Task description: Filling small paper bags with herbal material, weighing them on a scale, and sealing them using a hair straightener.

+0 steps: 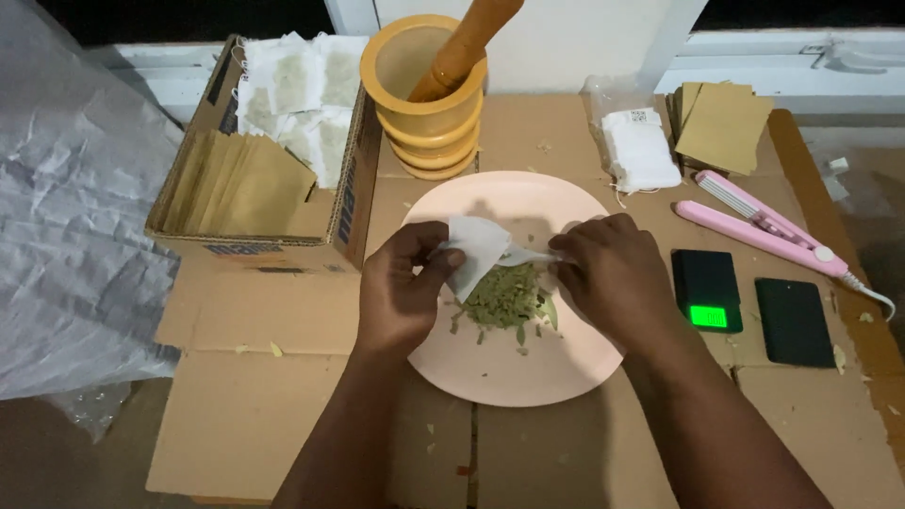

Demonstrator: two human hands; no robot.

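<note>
Both forearms come in from six o'clock and meet over the middle of a pale pink plate [490, 377]. The left hand [401, 287] is curled, thumb and fingers pinching the left edge of a small white filter bag [476, 247], which is held just above the plate. The right hand [613, 273] is turned knuckles-up, its fingertips pressed together on the bag's right corner at about three o'clock from the bag. Directly under the bag lies a small heap of dried green leaves [504, 300], near the plate's centre, with a few flakes scattered toward six o'clock.

The plate sits on flattened brown cardboard [283, 424] that covers the work surface. At twelve o'clock from the plate stands a yellow mortar [429, 104] with a wooden pestle [467, 42] leaning in it. At ten o'clock is an open cardboard box [273, 226] holding brown paper envelopes and filled white sachets. At two o'clock lie a packet of white bags [641, 146] and a stack of brown envelopes [724, 123]. At three o'clock lie a pink handheld heat sealer [754, 226], a small black pocket scale [707, 287] with a lit green display, and its black lid [794, 320] beside it. Crumpled translucent plastic sheeting [75, 207] fills the nine o'clock side. A white window frame [566, 38] runs behind.
</note>
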